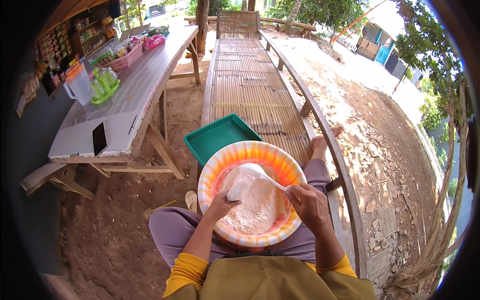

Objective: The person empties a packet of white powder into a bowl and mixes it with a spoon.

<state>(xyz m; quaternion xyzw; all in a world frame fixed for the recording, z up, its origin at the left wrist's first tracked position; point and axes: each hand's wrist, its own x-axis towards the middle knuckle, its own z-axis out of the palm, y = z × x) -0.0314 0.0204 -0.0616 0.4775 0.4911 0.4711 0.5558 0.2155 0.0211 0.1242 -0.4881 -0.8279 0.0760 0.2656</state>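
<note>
An orange-and-white plastic basin rests on my lap, with pale flour inside. My left hand grips a small clear plastic bag over the basin. In my right hand is the handle of a white spoon, which slants down to the left. The spoon's bowl is at the bag's upper end; whether it dips inside I cannot tell. Just beyond the basin, a green plastic tray lies on the bamboo bench, its near corner hidden by the basin's rim.
The bamboo bench stretches ahead, with a wooden rail along its right. On the left, a wooden table carries a phone, a pitcher, a green glass rack and a pink basket of packets. A sandal lies on the ground.
</note>
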